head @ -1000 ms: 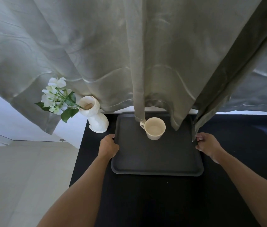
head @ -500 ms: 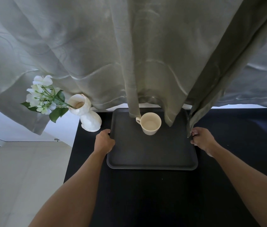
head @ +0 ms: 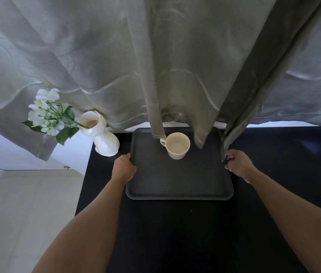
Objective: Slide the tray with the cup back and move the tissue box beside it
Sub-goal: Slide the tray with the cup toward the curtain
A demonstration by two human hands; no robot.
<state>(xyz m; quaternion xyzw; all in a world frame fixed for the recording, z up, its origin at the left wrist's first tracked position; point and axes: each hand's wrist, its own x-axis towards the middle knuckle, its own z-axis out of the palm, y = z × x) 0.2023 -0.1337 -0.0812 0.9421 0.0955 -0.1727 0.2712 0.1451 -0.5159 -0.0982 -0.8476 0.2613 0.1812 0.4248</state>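
Note:
A dark grey tray [head: 177,182] lies on the black table, its far edge under the hanging curtain. A cream cup [head: 177,145] stands upright on the tray's far half, handle to the left, touching a curtain fold. My left hand [head: 123,168] grips the tray's left rim. My right hand [head: 236,164] grips the right rim, next to a curtain edge. No tissue box is in view.
A grey-green curtain [head: 155,66] hangs over the table's back edge. A white vase [head: 100,134] with white flowers stands at the back left corner, close to the tray. The black table [head: 175,233] ends at the left above a pale floor.
The tray with the cup has slid away from me, farther under the curtain, with both hands staying on its side rims.

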